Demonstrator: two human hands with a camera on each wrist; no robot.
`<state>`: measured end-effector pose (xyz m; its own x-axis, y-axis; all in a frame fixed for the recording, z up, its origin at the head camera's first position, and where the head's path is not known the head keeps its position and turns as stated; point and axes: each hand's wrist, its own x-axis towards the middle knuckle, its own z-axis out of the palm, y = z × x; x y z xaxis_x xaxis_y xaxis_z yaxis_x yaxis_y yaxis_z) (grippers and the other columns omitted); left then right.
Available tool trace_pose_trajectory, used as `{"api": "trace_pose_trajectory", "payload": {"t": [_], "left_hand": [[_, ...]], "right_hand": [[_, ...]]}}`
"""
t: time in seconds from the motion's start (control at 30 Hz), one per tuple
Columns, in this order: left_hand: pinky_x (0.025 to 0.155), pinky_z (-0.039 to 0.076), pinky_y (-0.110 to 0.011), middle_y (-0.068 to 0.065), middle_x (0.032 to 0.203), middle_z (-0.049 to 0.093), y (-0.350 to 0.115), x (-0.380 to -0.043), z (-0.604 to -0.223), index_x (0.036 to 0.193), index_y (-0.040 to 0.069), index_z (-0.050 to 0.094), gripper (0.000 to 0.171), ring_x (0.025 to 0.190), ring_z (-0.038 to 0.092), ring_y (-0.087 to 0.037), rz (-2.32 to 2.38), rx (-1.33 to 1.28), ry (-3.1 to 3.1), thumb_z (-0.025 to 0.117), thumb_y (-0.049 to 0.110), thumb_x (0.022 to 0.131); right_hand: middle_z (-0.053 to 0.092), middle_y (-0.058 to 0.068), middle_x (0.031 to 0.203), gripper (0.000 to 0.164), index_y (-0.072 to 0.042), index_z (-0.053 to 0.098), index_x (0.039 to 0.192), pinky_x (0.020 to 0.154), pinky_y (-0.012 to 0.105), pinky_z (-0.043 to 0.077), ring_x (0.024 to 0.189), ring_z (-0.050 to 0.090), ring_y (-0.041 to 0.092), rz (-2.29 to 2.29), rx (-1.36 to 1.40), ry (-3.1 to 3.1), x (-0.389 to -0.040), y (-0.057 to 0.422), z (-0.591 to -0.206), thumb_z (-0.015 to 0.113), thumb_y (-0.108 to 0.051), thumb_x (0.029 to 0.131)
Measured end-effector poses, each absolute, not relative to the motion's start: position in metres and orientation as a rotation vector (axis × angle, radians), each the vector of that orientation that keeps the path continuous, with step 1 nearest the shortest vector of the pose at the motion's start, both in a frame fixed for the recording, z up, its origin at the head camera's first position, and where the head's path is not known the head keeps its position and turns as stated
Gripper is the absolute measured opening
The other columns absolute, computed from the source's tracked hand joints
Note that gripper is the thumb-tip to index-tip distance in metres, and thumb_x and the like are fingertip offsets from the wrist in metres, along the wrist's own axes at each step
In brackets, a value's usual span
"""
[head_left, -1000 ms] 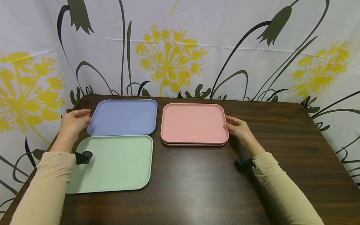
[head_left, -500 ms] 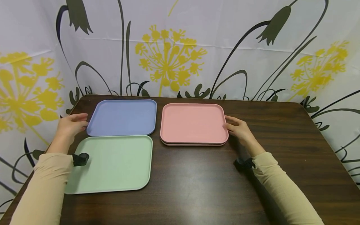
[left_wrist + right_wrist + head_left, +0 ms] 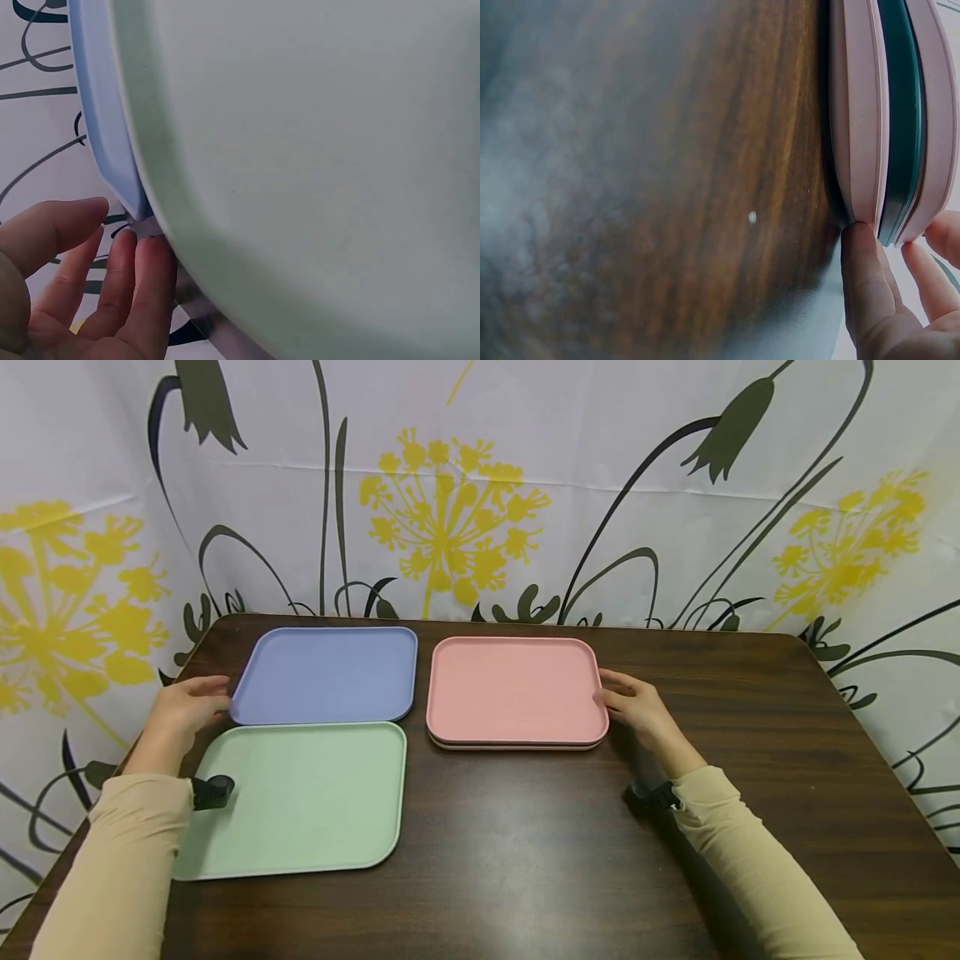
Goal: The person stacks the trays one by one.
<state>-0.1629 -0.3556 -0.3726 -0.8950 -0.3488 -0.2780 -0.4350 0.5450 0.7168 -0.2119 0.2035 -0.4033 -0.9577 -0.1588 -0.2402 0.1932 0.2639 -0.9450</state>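
In the head view a blue tray point(image 3: 324, 675) lies at the back left, with a larger green tray point(image 3: 294, 797) right in front of it. At the blue tray's left edge is my left hand point(image 3: 182, 712); its thumb and fingers stand apart with nothing between them, and the left wrist view puts the fingertips beside the green rim point(image 3: 154, 210). To the right is a stack topped by a pink tray point(image 3: 517, 689). The fingertips of my right hand point(image 3: 637, 710) touch its right edge. A dark green tray point(image 3: 901, 120) between two pink ones shows in the right wrist view.
All trays lie on a dark wood-grain table point(image 3: 510, 877). Its back edge meets a white floral curtain point(image 3: 480, 485). Each wrist carries a black camera strap, and the left wrist's camera point(image 3: 213, 792) hangs over the green tray.
My left hand has drawn slightly left and toward me, away from the blue tray's edge. The right hand and the trays stay in place.
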Motion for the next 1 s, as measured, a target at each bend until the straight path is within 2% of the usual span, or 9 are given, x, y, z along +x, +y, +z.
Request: {"api": "trace_pose_trajectory", "payload": {"t": [0.3, 0.57, 0.67, 0.77, 0.87, 1.0], "left_hand": [[0.055, 0.048, -0.007, -0.034, 0.134, 0.038, -0.357, -0.164, -0.379, 0.142, -0.011, 0.029, 0.059, 0.063, 0.044, 0.014, 1.344, -0.677, 2.597, 0.05, 0.002, 0.089], [0.055, 0.05, -0.008, -0.022, 0.113, 0.053, -0.359, -0.166, -0.384, 0.141, -0.012, 0.031, 0.059, 0.061, 0.044, 0.016, 1.336, -0.685, 2.603, 0.053, 0.001, 0.088], [0.056, 0.051, -0.009, -0.004, 0.093, 0.059, -0.36, -0.167, -0.385, 0.141, -0.011, 0.031, 0.06, 0.061, 0.044, 0.016, 1.339, -0.686, 2.599, 0.053, 0.002, 0.087], [0.057, 0.05, -0.008, 0.018, 0.077, 0.052, -0.361, -0.168, -0.386, 0.142, -0.009, 0.032, 0.061, 0.063, 0.044, 0.016, 1.358, -0.69, 2.577, 0.054, 0.004, 0.087], [0.056, 0.047, -0.006, 0.025, 0.072, 0.047, -0.361, -0.169, -0.386, 0.143, -0.008, 0.031, 0.062, 0.063, 0.045, 0.016, 1.381, -0.696, 2.555, 0.055, 0.004, 0.087], [0.055, 0.047, -0.007, 0.008, 0.087, 0.056, -0.359, -0.169, -0.386, 0.143, -0.008, 0.031, 0.062, 0.065, 0.044, 0.014, 1.359, -0.709, 2.56, 0.055, 0.004, 0.087]], "right_hand": [[0.046, 0.027, 0.134, 0.053, -0.001, 0.037, 0.144, 0.076, 0.011, 0.053, 0.085, 0.058, -0.005, -1.75, 0.047, 2.251, -0.212, 0.204, -0.405, 0.054, -0.01, 0.094], [0.046, 0.027, 0.137, 0.052, -0.002, 0.038, 0.143, 0.076, 0.01, 0.052, 0.087, 0.058, -0.005, -1.747, 0.054, 2.258, -0.213, 0.203, -0.404, 0.054, -0.011, 0.094], [0.045, 0.028, 0.138, 0.052, -0.002, 0.037, 0.144, 0.077, 0.01, 0.052, 0.088, 0.057, -0.005, -1.746, 0.048, 2.255, -0.213, 0.203, -0.403, 0.054, -0.011, 0.095], [0.044, 0.028, 0.139, 0.053, -0.002, 0.036, 0.144, 0.078, 0.01, 0.052, 0.088, 0.057, -0.006, -1.75, 0.046, 2.245, -0.213, 0.203, -0.402, 0.053, -0.011, 0.095], [0.043, 0.028, 0.139, 0.053, -0.002, 0.036, 0.144, 0.078, 0.01, 0.052, 0.088, 0.057, -0.006, -1.752, 0.051, 2.241, -0.213, 0.203, -0.403, 0.053, -0.011, 0.095], [0.044, 0.028, 0.138, 0.053, -0.002, 0.036, 0.144, 0.078, 0.01, 0.052, 0.088, 0.057, -0.005, -1.753, 0.059, 2.24, -0.213, 0.203, -0.403, 0.053, -0.011, 0.095]]}}
